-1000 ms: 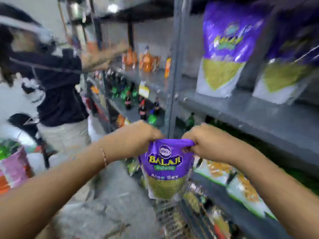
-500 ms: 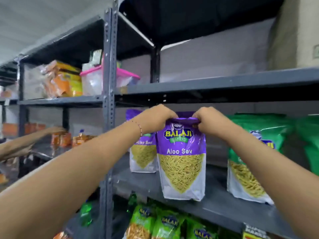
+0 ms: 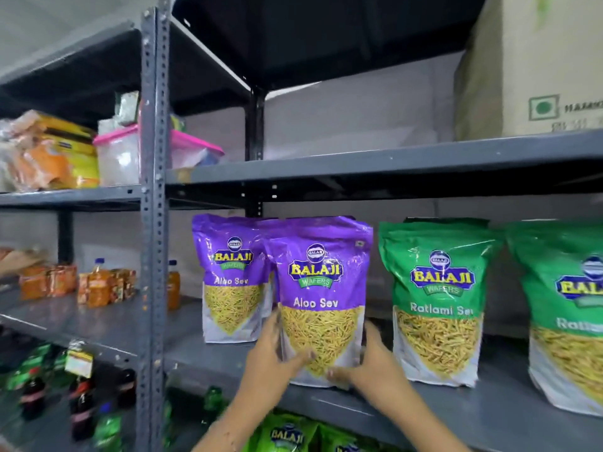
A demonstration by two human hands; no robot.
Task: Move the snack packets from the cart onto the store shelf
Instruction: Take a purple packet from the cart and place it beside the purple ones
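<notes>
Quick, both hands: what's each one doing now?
Left hand: holding the front Aloo Sev packet at its lower left side.
Right hand: holding the same packet's lower right.

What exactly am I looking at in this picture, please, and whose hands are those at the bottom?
There is no machine here: a person wears a camera on the head, so you see the scene from that person's viewpoint, looking forward and down. The left hand and the right hand grip the lower sides of a purple Aloo Sev packet, which stands upright on the grey metal shelf. Behind it to the left stands another purple packet, and to the right two green Ratlami Sev packets. A cardboard box sits on the shelf above.
</notes>
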